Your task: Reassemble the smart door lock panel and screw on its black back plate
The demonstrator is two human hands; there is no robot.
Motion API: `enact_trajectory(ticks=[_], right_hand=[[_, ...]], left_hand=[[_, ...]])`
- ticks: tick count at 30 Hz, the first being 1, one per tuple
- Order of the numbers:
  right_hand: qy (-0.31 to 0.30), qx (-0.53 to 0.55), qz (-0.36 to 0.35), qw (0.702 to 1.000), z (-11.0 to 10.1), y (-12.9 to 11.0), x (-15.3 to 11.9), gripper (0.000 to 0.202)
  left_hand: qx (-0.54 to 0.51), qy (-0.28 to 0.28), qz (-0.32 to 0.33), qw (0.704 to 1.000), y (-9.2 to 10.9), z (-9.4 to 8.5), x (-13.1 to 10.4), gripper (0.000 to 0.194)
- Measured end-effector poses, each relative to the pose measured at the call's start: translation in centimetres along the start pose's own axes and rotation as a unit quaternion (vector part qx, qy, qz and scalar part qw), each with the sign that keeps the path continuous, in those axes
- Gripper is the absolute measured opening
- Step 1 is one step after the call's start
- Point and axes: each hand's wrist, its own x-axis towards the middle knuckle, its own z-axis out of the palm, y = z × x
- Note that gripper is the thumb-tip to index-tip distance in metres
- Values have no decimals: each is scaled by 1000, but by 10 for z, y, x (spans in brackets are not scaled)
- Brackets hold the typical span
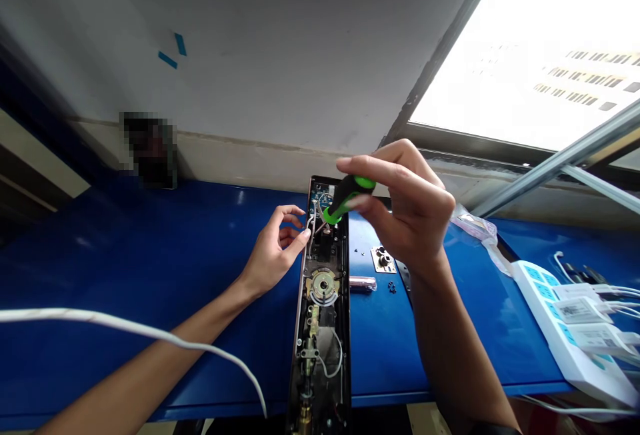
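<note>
A long black housing (324, 328) lies lengthwise in front of me, its inside exposed with a blue circuit board at the far end, wires and a round metal part. My right hand (405, 202) grips a black and green screwdriver (345, 198) above the far part of the housing, its shaft slanting down to the left; exactly where the tip rests is hard to tell. At the housing's left edge is my left hand (277, 245), fingers curled and thumb near a thin wire. Whether it pinches that wire cannot be made out.
Right of the housing lie a small metal plate with black parts (383, 260), a wrapped cylinder (363, 284) and small screws (392, 286). A white power strip (550, 322) with plugs stands farther right. A white cable (150, 333) crosses over my left forearm.
</note>
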Motion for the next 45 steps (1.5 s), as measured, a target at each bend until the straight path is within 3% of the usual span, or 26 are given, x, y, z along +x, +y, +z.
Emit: enact_trajectory(ticks=[4,10,15,20,26,31,37,42,45], right_hand=[[-46,57,44,996,1,-2,0,39],[7,4,3,1000,3,-3,-1,32],[-49,63,33,996,4,-7,-1,40],[12,9,-2,1000,4,-1,-2,31],[-71,82,55,993,4,-4,-2,42],[2,21,14,1000,4,-1,-3,31],[-68,78,49,993,2,-4,-2,42],[3,1,10,1000,3,-3,-2,29],[-36,31,26,999,3,-6,-1,33]], left_hand=[[-2,-4,3,1000,0,0,-1,28],[2,-2,18,1000,-2,2,-1,26],[19,5,50,999,-5,5,-3,24],[26,14,76,997,-7,8,-5,22],[33,16,78,996,-7,9,-5,24],[43,19,89,995,-7,9,-5,21],[43,17,86,995,-6,9,-6,21],[46,29,94,994,-8,10,-6,19],[49,35,96,994,-9,10,-6,19]])
